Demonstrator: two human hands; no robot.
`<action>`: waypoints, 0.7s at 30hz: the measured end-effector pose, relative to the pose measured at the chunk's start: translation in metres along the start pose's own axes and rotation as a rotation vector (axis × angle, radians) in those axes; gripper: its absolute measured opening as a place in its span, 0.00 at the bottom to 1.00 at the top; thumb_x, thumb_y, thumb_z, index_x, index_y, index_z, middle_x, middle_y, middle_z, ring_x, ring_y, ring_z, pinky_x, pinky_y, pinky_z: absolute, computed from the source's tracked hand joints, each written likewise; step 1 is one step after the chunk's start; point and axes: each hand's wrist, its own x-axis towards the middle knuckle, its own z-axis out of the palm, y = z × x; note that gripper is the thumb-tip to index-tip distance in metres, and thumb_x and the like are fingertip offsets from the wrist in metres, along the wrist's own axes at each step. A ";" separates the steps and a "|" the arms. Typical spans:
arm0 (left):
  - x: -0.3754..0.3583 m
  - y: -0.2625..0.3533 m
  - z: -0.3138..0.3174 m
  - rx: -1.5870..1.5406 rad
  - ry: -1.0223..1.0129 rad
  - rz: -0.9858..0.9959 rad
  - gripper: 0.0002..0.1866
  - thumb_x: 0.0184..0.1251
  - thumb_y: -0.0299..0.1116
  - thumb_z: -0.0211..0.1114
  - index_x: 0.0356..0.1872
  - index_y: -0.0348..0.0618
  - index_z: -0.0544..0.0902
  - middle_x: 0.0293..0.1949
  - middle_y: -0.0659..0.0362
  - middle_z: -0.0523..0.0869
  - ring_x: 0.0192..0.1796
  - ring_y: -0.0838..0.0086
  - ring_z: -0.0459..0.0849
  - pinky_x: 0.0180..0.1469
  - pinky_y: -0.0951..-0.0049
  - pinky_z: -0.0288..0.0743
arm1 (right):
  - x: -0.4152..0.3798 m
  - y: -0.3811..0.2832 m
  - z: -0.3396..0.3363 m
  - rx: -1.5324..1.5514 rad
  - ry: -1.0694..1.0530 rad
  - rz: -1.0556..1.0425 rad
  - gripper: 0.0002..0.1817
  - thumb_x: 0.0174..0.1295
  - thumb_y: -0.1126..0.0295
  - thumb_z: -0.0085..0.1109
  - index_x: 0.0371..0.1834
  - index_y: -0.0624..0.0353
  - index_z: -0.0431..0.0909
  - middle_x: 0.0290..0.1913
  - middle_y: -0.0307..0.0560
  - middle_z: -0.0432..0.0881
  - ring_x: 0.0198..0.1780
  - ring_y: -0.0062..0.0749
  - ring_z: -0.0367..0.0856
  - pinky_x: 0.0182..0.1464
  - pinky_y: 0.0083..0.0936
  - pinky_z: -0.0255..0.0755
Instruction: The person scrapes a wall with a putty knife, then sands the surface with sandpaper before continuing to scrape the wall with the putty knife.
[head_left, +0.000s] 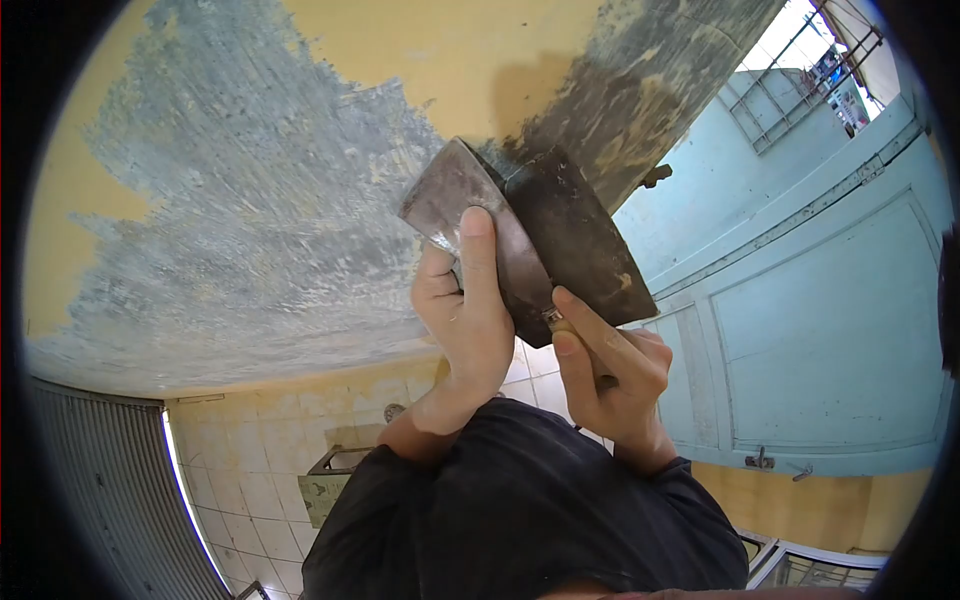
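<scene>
My left hand point(462, 320) grips a worn grey metal scraper blade point(450, 190), with the thumb pressed flat on its face and the fingers curled behind it. Beside and partly behind this blade, a broader dark scraper blade point(585, 235) slants down to the right. Thumb and fingers of my right hand point(615, 375) are closed at the lower end, where the two blades meet, around a small shiny metal part point(551, 315). The grip behind the blades is hidden. Both blades are held up close before a wall point(250, 180) with grey, streaky patches over yellow paint.
A light-blue door point(830, 340) with a bolt point(760, 459) stands at right. Lower left are a corrugated shutter point(100, 490), white tiles point(240, 440) and a greenish box-like object point(325, 495). A barred opening point(790, 90) shows at upper right, a white-framed unit point(820, 565) at lower right.
</scene>
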 end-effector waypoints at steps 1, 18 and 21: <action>-0.001 -0.001 -0.002 0.000 -0.003 0.004 0.19 0.81 0.41 0.59 0.27 0.44 0.80 0.26 0.70 0.79 0.28 0.91 0.70 0.29 0.84 0.60 | 0.001 0.002 0.001 0.005 0.025 -0.049 0.17 0.60 0.80 0.66 0.54 0.69 0.85 0.29 0.53 0.89 0.25 0.30 0.88 0.30 0.21 0.78; -0.002 -0.001 -0.002 -0.026 -0.057 -0.016 0.16 0.81 0.39 0.60 0.34 0.39 0.84 0.31 0.69 0.83 0.33 0.90 0.71 0.36 0.85 0.64 | 0.005 0.006 -0.001 0.041 0.025 -0.063 0.17 0.61 0.79 0.65 0.54 0.70 0.85 0.29 0.54 0.89 0.22 0.28 0.87 0.28 0.20 0.76; -0.005 -0.004 0.002 -0.060 -0.052 0.001 0.16 0.81 0.39 0.60 0.34 0.39 0.84 0.31 0.69 0.82 0.33 0.91 0.71 0.35 0.85 0.64 | -0.001 0.008 -0.004 0.030 0.043 -0.089 0.17 0.61 0.79 0.65 0.54 0.70 0.85 0.29 0.54 0.89 0.22 0.28 0.86 0.28 0.20 0.76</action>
